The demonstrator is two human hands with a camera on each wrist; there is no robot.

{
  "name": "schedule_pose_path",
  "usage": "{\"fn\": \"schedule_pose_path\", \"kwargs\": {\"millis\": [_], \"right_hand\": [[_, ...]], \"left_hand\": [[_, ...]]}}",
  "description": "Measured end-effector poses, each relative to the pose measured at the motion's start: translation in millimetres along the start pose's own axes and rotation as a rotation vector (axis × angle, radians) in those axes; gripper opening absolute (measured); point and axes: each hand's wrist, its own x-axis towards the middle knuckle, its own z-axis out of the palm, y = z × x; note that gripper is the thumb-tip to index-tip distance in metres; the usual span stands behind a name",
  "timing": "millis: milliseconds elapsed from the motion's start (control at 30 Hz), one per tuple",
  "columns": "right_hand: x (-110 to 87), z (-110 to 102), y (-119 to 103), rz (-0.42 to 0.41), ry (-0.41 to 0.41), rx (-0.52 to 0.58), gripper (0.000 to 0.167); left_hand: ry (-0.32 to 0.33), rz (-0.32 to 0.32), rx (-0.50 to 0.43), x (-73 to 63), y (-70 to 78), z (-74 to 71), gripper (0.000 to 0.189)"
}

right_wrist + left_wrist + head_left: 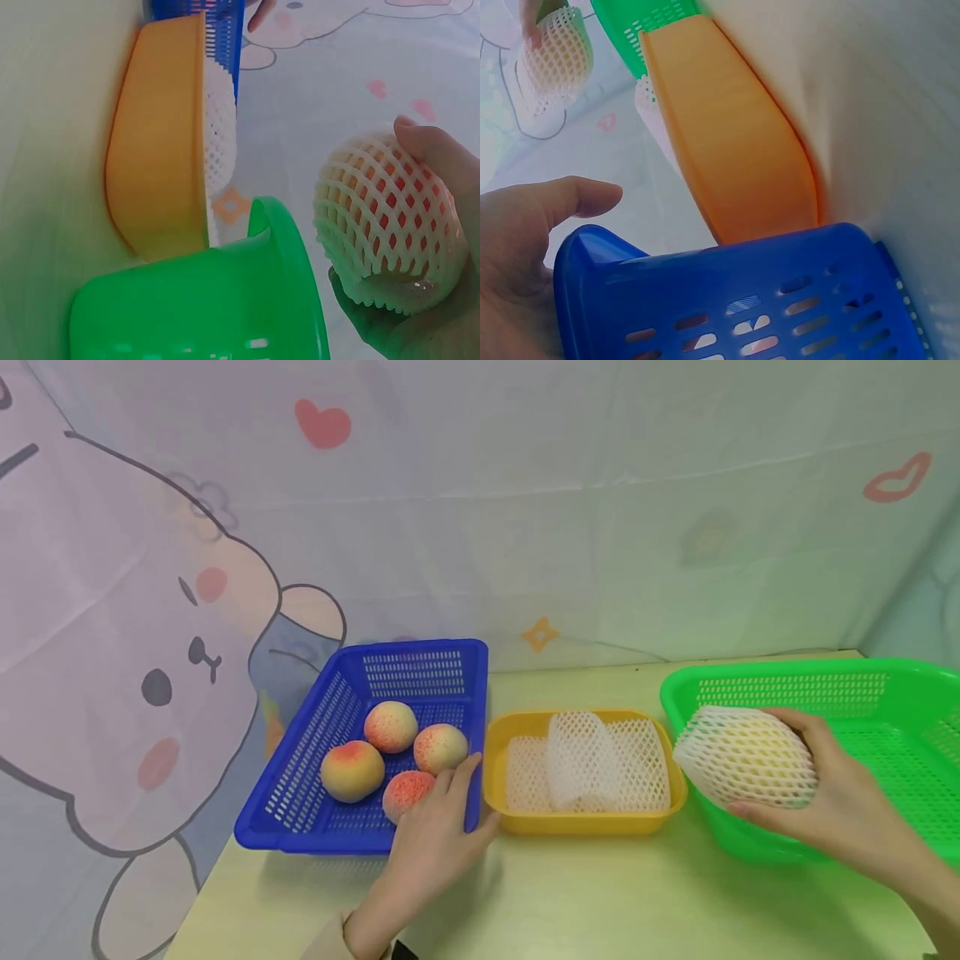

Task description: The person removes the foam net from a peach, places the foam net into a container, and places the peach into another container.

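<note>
At the left, a blue basket [255, 814] holds several peaches [352, 771], yellowish with red blush. My left hand [433, 835] reaches over its front right corner, fingers beside the nearest peach [407, 792] and covering part of it. In the left wrist view the thumb [592, 196] stays outside the blue rim; the other fingers are hidden. My right hand [847, 789] grips a peach wrapped in a white foam net [750, 758], raised over the left edge of the green basket [885, 735]. Through the mesh, red skin shows in the right wrist view.
Between the two baskets stands a yellow tray [585, 824] with white foam nets [581, 764] lying in it. All three containers rest on a pale wooden table [592, 893]. Behind them hangs a printed cloth [570, 527] with a cartoon animal.
</note>
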Motion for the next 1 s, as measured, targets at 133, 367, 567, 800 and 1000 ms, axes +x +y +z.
{"fn": "schedule_pose_path", "kwargs": {"millis": [133,367,567,800,1000], "right_hand": [[2.4,0.8,-4.6,-0.021,-0.011,0.011,0.104],[6.2,5.2,-15.3,-0.050,-0.028,0.023,0.102],[9.2,7.8,-17.8,-0.091,-0.037,0.036,0.102],[10.5,11.8,-26.8,-0.137,-0.024,0.033,0.102],[11.3,16.8,-37.7,-0.162,0.000,0.078,0.102]], "left_hand": [[0.002,0.006,-0.020,1.4,0.1,-1.4,0.066],[0.002,0.000,-0.052,1.8,0.3,-4.8,0.065],[-0.011,-0.017,-0.076,2.7,1.1,-7.1,0.065],[-0.017,-0.032,-0.096,3.7,5.1,-10.4,0.065],[-0.016,-0.064,-0.069,4.6,7.5,-15.6,0.066]]}}
